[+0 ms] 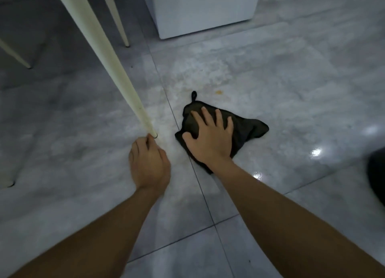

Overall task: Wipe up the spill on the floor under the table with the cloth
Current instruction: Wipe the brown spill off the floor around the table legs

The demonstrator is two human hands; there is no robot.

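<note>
A black cloth with a small hanging loop lies crumpled on the grey tiled floor. My right hand presses flat on it, fingers spread. Just beyond the cloth is a small orange-yellow spot with a faint yellowish smear to its left. My left hand rests as a loose fist on the floor, touching the foot of a cream table leg; whether its fingers grip the leg is unclear.
Two more cream legs stand at the back left and far left. A white cabinet stands behind the spot. A dark object sits at the right edge. Light glares on the tiles at right.
</note>
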